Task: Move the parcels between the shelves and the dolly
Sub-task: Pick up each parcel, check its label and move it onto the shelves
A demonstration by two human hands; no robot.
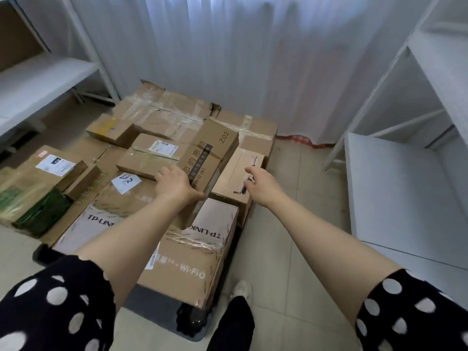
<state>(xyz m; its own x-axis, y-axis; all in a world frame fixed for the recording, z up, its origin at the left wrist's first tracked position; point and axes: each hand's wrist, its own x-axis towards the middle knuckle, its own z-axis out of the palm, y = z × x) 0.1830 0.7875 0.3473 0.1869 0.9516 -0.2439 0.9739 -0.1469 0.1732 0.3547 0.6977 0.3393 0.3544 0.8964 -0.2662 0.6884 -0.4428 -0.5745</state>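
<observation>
Pickup step: left hand (pixel 174 184) grips the Z02 carton (pixel 215 153) mid-frame; right hand (pixel 263 184) hovers beside it, fingers loose and empty. Likely next: clasp the carton's right side.

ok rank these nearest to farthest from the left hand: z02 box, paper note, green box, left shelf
1. Z02 box, held by the left hand itself.
2. Paper note, just to the hand's left.
3. Green box, far left.
4. Left shelf, upper left, beyond the boxes.
</observation>
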